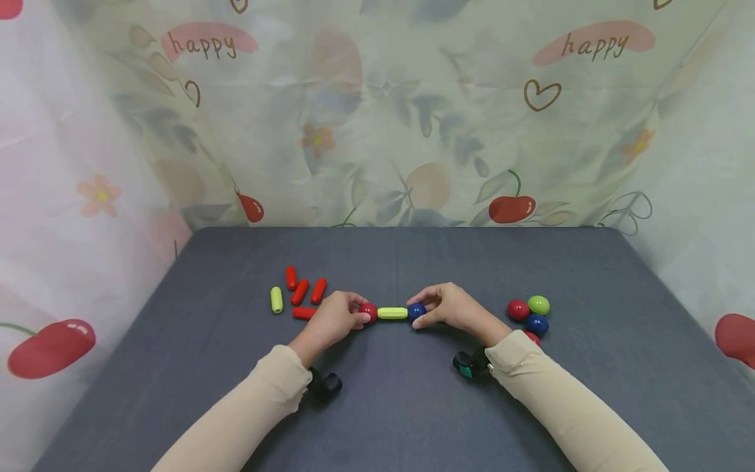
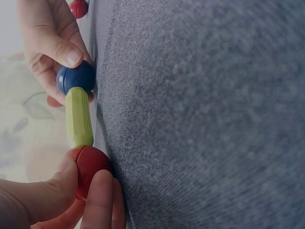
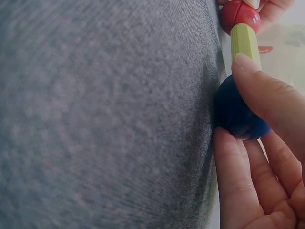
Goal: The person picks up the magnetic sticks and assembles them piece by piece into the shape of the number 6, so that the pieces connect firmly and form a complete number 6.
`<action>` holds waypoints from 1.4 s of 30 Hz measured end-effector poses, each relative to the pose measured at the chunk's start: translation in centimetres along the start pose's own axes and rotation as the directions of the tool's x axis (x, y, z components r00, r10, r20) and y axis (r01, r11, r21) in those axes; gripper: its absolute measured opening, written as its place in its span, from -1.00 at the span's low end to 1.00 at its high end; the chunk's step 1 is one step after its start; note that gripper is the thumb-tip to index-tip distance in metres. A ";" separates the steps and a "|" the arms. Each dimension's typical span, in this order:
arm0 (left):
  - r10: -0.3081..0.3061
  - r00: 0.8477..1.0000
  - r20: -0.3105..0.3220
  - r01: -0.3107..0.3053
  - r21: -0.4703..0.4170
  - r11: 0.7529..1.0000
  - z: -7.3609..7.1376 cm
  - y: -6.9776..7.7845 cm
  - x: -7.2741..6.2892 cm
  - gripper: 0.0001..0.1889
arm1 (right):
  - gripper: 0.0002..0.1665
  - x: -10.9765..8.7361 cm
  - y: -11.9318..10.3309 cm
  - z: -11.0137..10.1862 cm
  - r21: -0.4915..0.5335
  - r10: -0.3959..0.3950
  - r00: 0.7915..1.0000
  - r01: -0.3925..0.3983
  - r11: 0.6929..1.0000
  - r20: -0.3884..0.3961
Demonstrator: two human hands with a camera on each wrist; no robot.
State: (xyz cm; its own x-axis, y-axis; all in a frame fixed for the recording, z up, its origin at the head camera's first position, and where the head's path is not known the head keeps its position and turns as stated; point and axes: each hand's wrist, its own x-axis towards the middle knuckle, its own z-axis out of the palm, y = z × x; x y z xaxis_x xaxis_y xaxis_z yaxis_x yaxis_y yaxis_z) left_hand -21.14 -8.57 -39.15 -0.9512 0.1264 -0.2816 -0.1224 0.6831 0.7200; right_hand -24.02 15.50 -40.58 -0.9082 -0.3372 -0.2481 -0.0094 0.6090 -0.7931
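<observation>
Between the two hands lies a short chain: a red ball [image 1: 368, 313], a ridged yellow-green rod [image 1: 392, 313] and a blue ball [image 1: 416, 311], joined end to end in a line. My left hand [image 1: 338, 318] pinches the red ball between thumb and fingers, which the left wrist view shows closely around the red ball [image 2: 90, 169]. At the other end my right hand [image 1: 451, 307] grips the blue ball; in the right wrist view the thumb lies over the blue ball [image 3: 238, 109] and the fingers are beneath it.
Several red rods [image 1: 299, 292] and one yellow-green rod [image 1: 276, 300] lie left of the left hand. Beyond the right wrist sits a cluster of balls: red [image 1: 518, 310], green [image 1: 539, 305], blue [image 1: 537, 325] and another red, partly hidden by the sleeve. A dark grey cloth [image 1: 395, 406] covers the table.
</observation>
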 end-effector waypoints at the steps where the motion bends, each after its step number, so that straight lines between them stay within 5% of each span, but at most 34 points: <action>1: 0.001 1.000 -0.002 -0.001 0.004 1.000 0.0 0.0 0.0 -0.68 | -0.56 0.0 0.0 0.0 -0.001 0.000 1.000 0.000 1.000 0.001; 33: 0.007 1.000 -0.003 -0.007 -0.001 1.000 0.1 0.3 0.0 -0.68 | -0.54 0.1 0.1 -0.1 -0.015 0.012 1.000 -0.012 1.000 -0.004; 42: 0.005 1.000 0.022 -0.003 -0.095 0.995 0.0 -0.4 0.2 -0.67 | -0.55 0.1 0.1 0.0 0.003 -0.002 1.000 0.002 1.000 0.003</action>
State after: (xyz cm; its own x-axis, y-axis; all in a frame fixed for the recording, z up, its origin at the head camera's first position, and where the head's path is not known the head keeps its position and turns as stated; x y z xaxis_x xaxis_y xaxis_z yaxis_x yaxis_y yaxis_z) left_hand -21.33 -8.82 -39.45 -0.9455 0.1455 -0.2914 -0.1457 0.6113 0.7779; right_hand -24.09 15.56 -40.71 -0.9071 -0.3404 -0.2475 -0.0103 0.6058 -0.7955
